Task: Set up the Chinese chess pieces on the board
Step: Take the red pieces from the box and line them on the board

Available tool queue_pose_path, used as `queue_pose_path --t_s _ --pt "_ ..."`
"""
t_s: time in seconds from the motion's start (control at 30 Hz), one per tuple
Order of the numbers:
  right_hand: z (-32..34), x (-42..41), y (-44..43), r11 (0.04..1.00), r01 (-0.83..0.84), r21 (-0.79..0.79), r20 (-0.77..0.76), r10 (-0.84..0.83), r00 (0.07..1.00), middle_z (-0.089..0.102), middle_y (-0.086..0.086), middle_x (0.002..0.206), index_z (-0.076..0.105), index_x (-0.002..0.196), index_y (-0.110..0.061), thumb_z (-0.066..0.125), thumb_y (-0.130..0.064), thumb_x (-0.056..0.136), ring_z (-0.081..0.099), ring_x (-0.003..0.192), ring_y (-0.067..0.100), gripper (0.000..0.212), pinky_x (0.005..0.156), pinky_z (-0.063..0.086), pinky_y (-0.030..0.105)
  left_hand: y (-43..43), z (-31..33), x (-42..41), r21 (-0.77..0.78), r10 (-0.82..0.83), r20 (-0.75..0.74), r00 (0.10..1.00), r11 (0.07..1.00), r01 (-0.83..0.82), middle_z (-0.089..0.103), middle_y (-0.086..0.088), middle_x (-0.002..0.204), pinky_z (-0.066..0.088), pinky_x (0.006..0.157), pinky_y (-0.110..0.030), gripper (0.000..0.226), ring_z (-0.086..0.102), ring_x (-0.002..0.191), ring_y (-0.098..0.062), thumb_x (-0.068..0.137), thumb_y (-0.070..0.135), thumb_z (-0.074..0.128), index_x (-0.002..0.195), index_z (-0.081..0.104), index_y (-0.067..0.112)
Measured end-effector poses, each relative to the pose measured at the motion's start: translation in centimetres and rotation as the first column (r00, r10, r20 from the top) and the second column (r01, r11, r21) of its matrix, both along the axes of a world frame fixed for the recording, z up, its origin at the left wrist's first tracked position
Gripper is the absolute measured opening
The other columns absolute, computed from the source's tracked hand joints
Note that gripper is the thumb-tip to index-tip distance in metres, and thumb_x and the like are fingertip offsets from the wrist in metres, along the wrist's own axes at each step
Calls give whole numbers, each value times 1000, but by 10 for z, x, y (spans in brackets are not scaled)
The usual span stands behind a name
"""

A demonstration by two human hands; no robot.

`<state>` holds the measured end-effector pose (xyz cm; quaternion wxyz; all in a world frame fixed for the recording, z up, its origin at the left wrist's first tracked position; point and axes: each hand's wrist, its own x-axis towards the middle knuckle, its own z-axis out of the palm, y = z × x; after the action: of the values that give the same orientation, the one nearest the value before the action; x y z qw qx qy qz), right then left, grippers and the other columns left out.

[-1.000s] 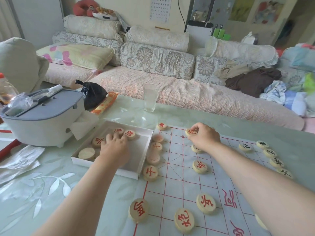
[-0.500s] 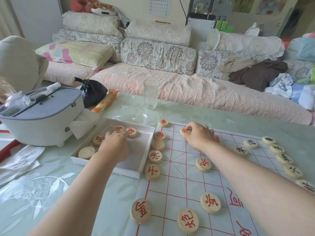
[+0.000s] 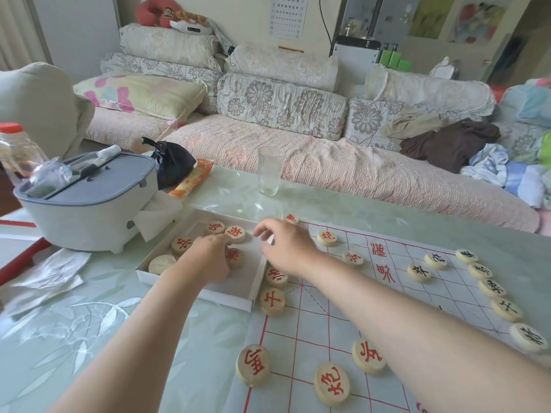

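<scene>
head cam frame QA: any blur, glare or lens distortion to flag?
Head view: motion blur smears the fingers of the right hand. Head view: pale reflections on the glossy table near the glass. Head view: wide-angle stretch turns the nearest red piece into an oval. Head view: light is even and shadows are faint.

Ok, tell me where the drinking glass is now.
Head view: the drinking glass stands upright on the table, left of centre near its far edge, beyond the white box and right of the orange packet.
</scene>
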<state>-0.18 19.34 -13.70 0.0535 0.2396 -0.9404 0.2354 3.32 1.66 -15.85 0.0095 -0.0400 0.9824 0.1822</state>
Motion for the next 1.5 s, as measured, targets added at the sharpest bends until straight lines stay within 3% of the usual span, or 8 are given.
queue_pose_path --t_s 0.17,0.47,0.63,0.73,0.97,1.17,1.33,1.5 --pt "-10 12 -41 964 -106 243 62 94 994 60 0 124 55 125 -36 60 -34 86 45 125 25 38 106 28 42 -6 2 9 2 -29 -47 998 1000 29 59 -6 127 40 95 -31 48 53 117 -28 83 15 58 131 52 17" --pt "-23 5 -40 971 -36 235 -17 42 999 61 -8 117 50 110 -37 60 -60 80 42 119 21 39 103 28 43 -14 -2 7 1 -24 -17 1000 1000 24 63 -5 115 43 83 -29 25 55 106 -25 89 22 53 112 65 21" --pt "-23 9 -39 973 -86 213 -49 98 994 61 -16 118 55 110 -37 61 -40 81 47 116 17 29 97 26 38 -24 7 8 -192 113 -113 987 972 -133 48 -6 134 37 98 -37 48 38 125 -28 87 15 47 134 49 26" --pt "-25 10 -39 978 -75 197 -67 89 994 63 -17 113 61 103 -36 60 -51 85 49 112 16 23 97 26 38 -34 7 11 -239 209 -104 972 944 -228 46 -7 135 35 101 -39 46 36 126 -29 88 12 43 132 49 20" --pt "-20 15 -37 977 -78 197 -31 85 996 65 -15 110 61 104 -36 60 -56 85 48 113 17 27 100 26 40 -28 -1 6 -123 6 -81 997 992 -16 50 -5 131 35 102 -32 57 41 121 -26 84 8 49 139 46 24" --pt "-11 25 -31 993 -83 87 -88 91 992 67 -16 106 63 100 -35 62 -41 85 49 111 17 16 100 27 37 -29 -1 12 -231 90 2 996 969 -87 53 -4 127 40 95 -39 45 46 119 -29 85 23 49 129 53 32" --pt "-3 34 -15 990 -134 -43 -80 130 988 66 -11 103 66 97 -33 70 -37 78 54 105 16 20 96 41 37 -12 9 21 -230 17 -172 985 972 -57 55 -1 126 38 94 -37 35 50 117 -26 92 34 50 126 55 34" --pt "12 72 5 969 -102 -225 20 109 994 60 -18 90 63 89 -31 77 -41 79 51 72 -6 20 71 39 16 6 24 42 44 21 -319 948 999 -7 52 -5 123 47 83 -35 41 56 109 -28 90 27 58 130 53 22"
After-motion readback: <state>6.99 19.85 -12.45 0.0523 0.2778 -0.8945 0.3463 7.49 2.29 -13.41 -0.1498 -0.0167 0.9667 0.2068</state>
